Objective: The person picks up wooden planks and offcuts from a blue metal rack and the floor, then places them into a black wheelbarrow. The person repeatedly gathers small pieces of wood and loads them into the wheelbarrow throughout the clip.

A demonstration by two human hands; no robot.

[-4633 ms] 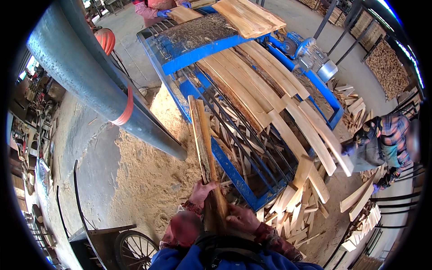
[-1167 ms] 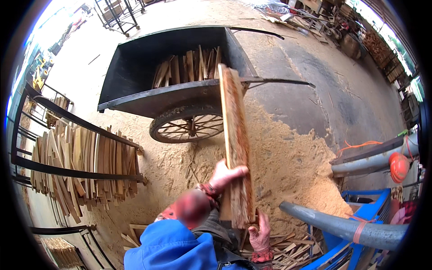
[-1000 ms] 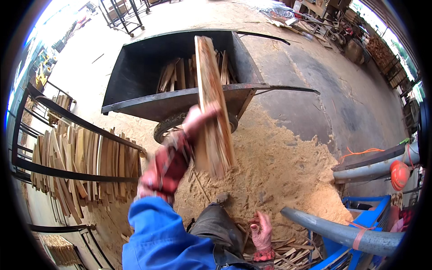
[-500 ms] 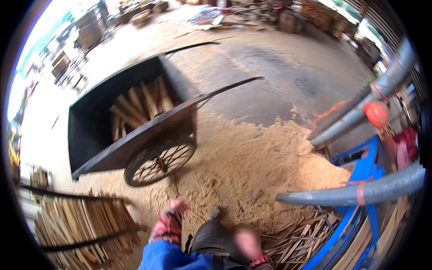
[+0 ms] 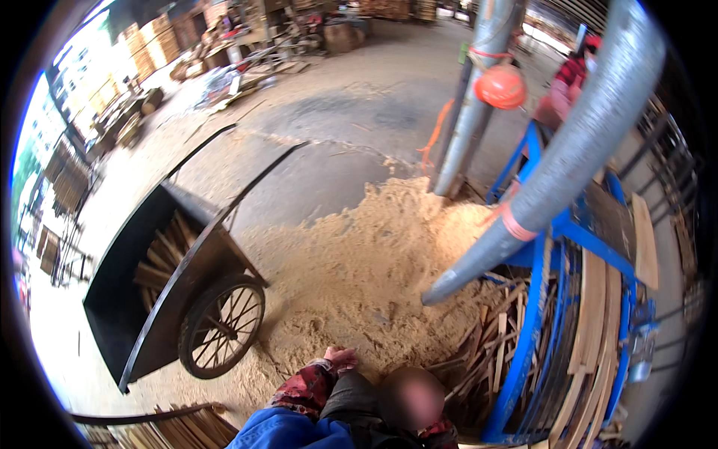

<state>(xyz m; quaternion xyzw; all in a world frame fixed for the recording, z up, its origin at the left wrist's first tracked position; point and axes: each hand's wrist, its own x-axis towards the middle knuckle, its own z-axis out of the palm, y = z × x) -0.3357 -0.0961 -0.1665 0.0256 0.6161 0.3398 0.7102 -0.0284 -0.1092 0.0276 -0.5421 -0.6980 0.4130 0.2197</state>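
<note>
My left hand (image 5: 342, 358) is low in the middle, in front of my dark trouser leg, over sawdust-covered ground. Its fingers stretch apart to the right, and nothing shows in them. My right hand (image 5: 416, 399) is beside my other leg, so blurred that its fingers cannot be made out; a patterned red sleeve (image 5: 440, 434) ends near it. Closest to the right hand lies a heap of thin wood strips (image 5: 499, 343). Left of my left hand stands a dark two-wheeled cart (image 5: 196, 258) with cut wood pieces (image 5: 163, 254) inside; neither hand touches it.
Sawdust (image 5: 359, 254) spreads ahead. At right, a thick grey pipe (image 5: 553, 165) slants down before a blue metal frame (image 5: 526, 352) holding long boards (image 5: 598, 314). An orange helmet-like object (image 5: 501, 87) hangs on an upright pipe (image 5: 467, 127). Beyond is another person (image 5: 562, 90). Bundled wood (image 5: 172, 432) stands lower left.
My view has turned to the right: the cart and bundled wood now sit farther left, and more of the blue frame and the other person shows. My left hand appears closer to my leg.
</note>
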